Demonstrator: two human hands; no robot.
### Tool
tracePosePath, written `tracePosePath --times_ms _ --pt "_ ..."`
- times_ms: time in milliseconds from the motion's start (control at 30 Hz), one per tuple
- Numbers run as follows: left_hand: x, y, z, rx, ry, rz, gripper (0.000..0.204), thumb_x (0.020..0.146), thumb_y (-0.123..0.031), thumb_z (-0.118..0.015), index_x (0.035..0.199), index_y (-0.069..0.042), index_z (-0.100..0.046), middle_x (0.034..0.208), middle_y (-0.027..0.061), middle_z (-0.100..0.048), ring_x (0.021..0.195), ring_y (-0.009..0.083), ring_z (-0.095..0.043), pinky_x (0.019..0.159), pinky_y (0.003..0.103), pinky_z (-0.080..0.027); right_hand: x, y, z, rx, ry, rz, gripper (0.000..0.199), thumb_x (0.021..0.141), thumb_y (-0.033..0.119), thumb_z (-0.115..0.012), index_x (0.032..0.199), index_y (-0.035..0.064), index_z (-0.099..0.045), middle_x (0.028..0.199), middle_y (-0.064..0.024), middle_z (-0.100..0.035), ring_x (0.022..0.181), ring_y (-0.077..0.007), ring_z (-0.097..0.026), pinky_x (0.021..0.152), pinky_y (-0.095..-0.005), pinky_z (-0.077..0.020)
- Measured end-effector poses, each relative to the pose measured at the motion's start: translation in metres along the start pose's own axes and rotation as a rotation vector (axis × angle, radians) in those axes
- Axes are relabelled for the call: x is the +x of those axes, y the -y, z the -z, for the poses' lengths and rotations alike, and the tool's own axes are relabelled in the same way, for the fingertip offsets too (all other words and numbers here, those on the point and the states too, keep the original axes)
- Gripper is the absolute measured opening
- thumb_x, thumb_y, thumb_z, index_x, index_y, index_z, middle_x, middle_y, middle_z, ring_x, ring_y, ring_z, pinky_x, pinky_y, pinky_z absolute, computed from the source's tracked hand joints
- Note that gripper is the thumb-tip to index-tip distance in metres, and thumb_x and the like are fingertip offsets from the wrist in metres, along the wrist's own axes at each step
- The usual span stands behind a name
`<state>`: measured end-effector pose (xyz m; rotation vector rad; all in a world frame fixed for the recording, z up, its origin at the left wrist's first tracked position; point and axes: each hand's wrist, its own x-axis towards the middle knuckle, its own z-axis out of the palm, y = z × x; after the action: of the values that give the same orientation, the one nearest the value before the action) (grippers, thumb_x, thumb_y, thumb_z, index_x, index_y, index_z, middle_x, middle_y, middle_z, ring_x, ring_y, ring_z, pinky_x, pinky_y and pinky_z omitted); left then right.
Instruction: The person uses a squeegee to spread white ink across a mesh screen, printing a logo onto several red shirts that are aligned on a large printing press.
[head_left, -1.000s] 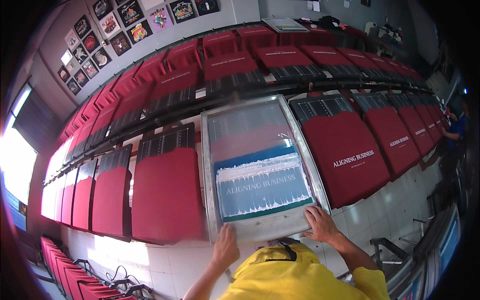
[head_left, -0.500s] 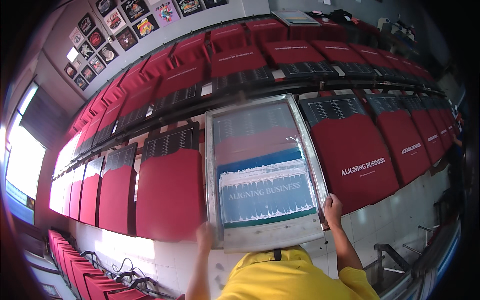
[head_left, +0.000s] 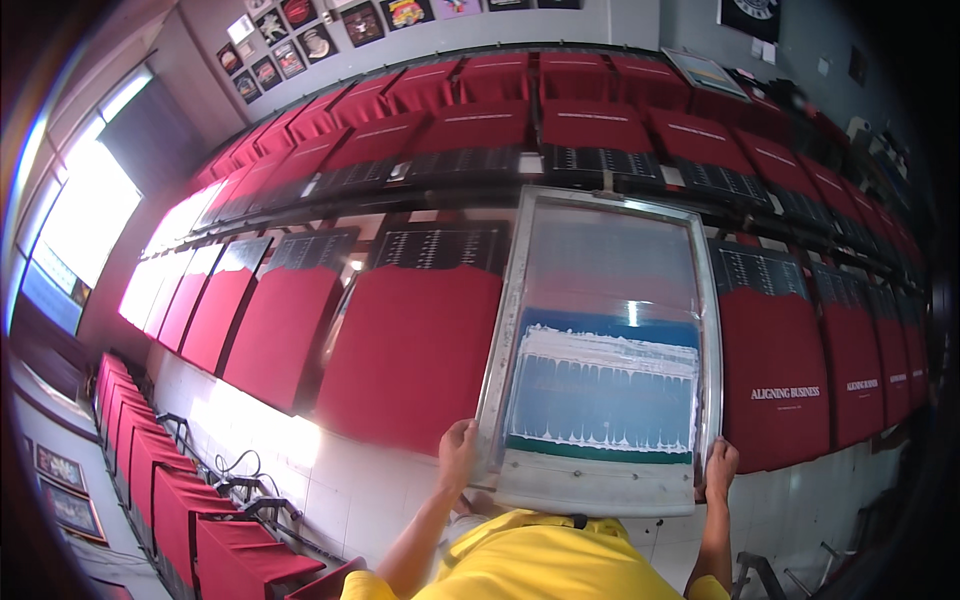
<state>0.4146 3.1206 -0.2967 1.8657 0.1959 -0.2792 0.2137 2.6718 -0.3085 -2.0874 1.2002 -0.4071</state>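
A silk-screen printing frame (head_left: 708, 330) with a metal rim lies before me, between red shirts. White ink (head_left: 610, 348) forms a thick band across its blue stencil, with drips and a ragged white edge lower down. My left hand (head_left: 458, 455) is closed at the frame's near left corner. On the near right corner, my right hand (head_left: 721, 468) has its fingers wrapped round the rim. A plain red shirt (head_left: 410, 345) on a black board is left of the frame; a red shirt with white lettering (head_left: 770, 350) is to its right. What lies under the frame shows only dimly.
More boards with red shirts (head_left: 480, 125) run in rows beyond a dark rail (head_left: 440, 198). At lower left, red cloths (head_left: 240, 550) hang over a row of stands with metal brackets. Another frame (head_left: 705, 72) rests at the far right. White floor tiles (head_left: 370, 500) lie below.
My view has turned left, so the scene sits farther right. White lettering that showed through the mesh has faded from sight. Both hands remain at the frame's near corners.
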Motion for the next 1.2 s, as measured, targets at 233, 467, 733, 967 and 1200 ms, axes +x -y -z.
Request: tracePosePath --times_ms 233,467,733,967,1200 --pt "-0.019 -0.017 -0.001 -0.008 -0.049 0.010 0.042 0.098 -0.030 -0.054 0.110 0.008 -0.066 0.089 0.0138 -0.069 0.086 0.0160 -0.062 0.078 0.031 -0.048 0.007 -0.011 -0.004 0.088 -0.097 0.137 0.039 0.097 0.024 -0.049 0.090 -0.0115 -0.064 0.081 -0.0228 -0.064 0.076 -0.0330 -0.060 0.076 -0.0427 -0.0456" --pt "-0.030 -0.016 -0.012 0.113 -0.180 -0.032 0.038 0.100 -0.028 -0.052 0.099 0.007 -0.068 0.074 0.0091 -0.065 0.067 0.0154 -0.060 0.062 0.035 -0.048 0.038 -0.036 -0.018 0.152 0.044 0.139 0.039 0.094 0.025 -0.049 0.076 -0.0078 -0.060 0.066 -0.0176 -0.059 0.064 -0.0272 -0.057 0.065 -0.0415 -0.0438" --pt "-0.040 -0.035 -0.005 0.254 -0.164 -0.037 0.035 0.098 -0.025 -0.051 0.091 0.006 -0.067 0.072 0.0123 -0.065 0.065 0.0201 -0.061 0.063 0.037 -0.047 0.034 0.008 0.009 0.060 0.136 0.133 0.042 0.095 0.027 -0.048 0.085 -0.0098 -0.064 0.082 -0.0308 -0.064 0.081 -0.0460 -0.063 0.073 -0.0480 -0.0470" --pt "-0.044 -0.049 -0.005 0.199 -0.158 -0.005 0.035 0.097 -0.026 -0.052 0.092 0.005 -0.068 0.074 0.0122 -0.065 0.069 0.0203 -0.061 0.068 0.037 -0.048 0.032 0.017 0.016 0.040 0.105 0.157 0.042 0.096 0.027 -0.048 0.086 -0.0097 -0.065 0.084 -0.0315 -0.064 0.083 -0.0484 -0.062 0.074 -0.0495 -0.0470" --pt "-0.042 -0.046 0.004 0.142 -0.045 0.059 0.036 0.095 -0.030 -0.056 0.093 0.003 -0.069 0.076 0.0117 -0.066 0.072 0.0200 -0.061 0.069 0.037 -0.048 0.032 0.020 0.015 -0.022 0.064 0.193 0.040 0.095 0.025 -0.046 0.085 -0.0085 -0.065 0.087 -0.0322 -0.064 0.087 -0.0482 -0.061 0.077 -0.0510 -0.0469"
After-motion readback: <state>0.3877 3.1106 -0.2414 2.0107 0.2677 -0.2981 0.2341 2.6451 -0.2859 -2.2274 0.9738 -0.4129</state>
